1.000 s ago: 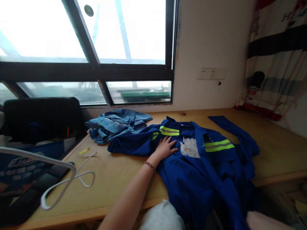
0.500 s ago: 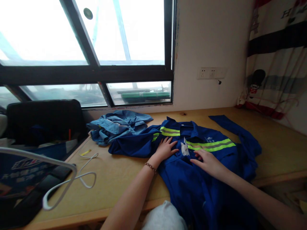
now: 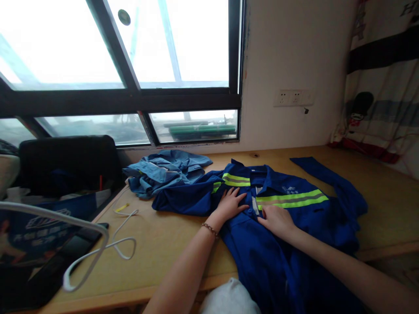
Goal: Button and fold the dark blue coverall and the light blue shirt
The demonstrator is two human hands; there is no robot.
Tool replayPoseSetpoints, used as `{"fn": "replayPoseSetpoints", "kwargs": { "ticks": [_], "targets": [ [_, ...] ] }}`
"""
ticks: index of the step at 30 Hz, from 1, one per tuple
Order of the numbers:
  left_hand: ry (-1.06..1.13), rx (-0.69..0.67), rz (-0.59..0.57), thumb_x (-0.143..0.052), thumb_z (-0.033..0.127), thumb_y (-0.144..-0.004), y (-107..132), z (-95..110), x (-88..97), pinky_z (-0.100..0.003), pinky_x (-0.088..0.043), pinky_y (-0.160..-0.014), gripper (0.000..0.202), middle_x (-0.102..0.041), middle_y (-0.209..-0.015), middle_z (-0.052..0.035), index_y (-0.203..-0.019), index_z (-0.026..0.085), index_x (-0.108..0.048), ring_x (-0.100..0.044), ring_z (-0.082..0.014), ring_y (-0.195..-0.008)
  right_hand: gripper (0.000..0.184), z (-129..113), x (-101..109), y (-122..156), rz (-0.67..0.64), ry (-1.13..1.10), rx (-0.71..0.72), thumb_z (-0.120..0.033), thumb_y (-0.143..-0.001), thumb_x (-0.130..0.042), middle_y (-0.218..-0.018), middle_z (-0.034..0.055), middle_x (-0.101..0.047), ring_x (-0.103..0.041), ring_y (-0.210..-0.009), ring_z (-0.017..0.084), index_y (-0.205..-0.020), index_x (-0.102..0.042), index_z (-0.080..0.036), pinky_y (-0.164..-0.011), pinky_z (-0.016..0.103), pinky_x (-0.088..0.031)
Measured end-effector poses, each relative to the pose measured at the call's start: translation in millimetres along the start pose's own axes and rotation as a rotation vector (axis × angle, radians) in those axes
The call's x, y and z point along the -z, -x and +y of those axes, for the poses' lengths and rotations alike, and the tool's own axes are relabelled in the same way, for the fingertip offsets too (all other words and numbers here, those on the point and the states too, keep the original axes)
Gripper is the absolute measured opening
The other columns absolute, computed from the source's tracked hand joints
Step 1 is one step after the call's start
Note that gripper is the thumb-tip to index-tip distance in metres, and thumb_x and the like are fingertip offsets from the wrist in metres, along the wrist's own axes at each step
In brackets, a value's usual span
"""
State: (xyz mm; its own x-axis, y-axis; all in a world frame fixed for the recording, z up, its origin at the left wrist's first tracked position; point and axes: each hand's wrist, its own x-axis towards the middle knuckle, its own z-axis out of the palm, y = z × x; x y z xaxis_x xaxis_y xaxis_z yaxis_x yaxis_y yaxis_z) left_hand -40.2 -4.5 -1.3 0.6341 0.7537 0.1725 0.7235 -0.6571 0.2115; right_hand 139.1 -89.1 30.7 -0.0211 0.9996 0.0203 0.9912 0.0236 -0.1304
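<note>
Reading from left to right, with the blue jacket (image 3: 262, 261) as dial centre, we meet a white cable (image 3: 66, 281) near nine o'clock on the bench (image 3: 163, 244) and a crumpled light-blue garment (image 3: 166, 172) at ten. On the jacket, spread at four o'clock of our view, our left hand (image 3: 231, 204) rests flat, fingers apart; our right hand (image 3: 277, 220) curls narrowly over its front, and we cannot tell whether it grips fabric. We note wall sockets (image 3: 291, 98) past twelve and a curtain (image 3: 384, 117) between one and two.
</note>
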Motion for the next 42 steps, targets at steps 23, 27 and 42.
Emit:
{"fn": "replayPoseSetpoints", "kwargs": {
  "ticks": [23,27,42],
  "targets": [
    [0.013,-0.006,0.020,-0.035,0.061,-0.076,-2,-1,-2.4,-0.049,-0.018,-0.099,0.056,-0.032,-0.134,-0.0054,-0.123,0.032,-0.042,-0.025,-0.0305,-0.122,0.028,18,-27,8,0.147,-0.482,0.056,-0.040,-0.076,-0.047,-0.069,0.0022,-0.059,-0.053,-0.061,0.015,-0.085,-0.061,-0.018,-0.057,0.024,-0.036],
    [0.016,-0.008,0.036,-0.035,0.060,-0.076,-2,0,-2.9,-0.048,-0.018,-0.099,0.055,-0.033,-0.134,-0.0059,-0.123,0.032,-0.042,-0.026,-0.0297,-0.122,0.030,15,-26,4,0.114,-0.432,-0.037,-0.044,-0.076,-0.046,-0.057,0.0011,-0.056,-0.050,-0.053,0.013,-0.067,-0.059,-0.018,-0.048,0.023,-0.029],
    [0.050,-0.018,0.058,-0.037,0.060,-0.075,-3,-1,-3.7,-0.048,-0.019,-0.099,0.054,-0.034,-0.133,-0.0060,-0.122,0.032,-0.043,-0.027,-0.0297,-0.122,0.045,35,-51,-20,-0.013,-0.829,-0.009,-0.016,-0.053,-0.058,-0.065,-0.0023,-0.054,-0.045,-0.052,0.009,-0.098,-0.063,-0.016,-0.049,0.020,-0.032]
  ]
}}
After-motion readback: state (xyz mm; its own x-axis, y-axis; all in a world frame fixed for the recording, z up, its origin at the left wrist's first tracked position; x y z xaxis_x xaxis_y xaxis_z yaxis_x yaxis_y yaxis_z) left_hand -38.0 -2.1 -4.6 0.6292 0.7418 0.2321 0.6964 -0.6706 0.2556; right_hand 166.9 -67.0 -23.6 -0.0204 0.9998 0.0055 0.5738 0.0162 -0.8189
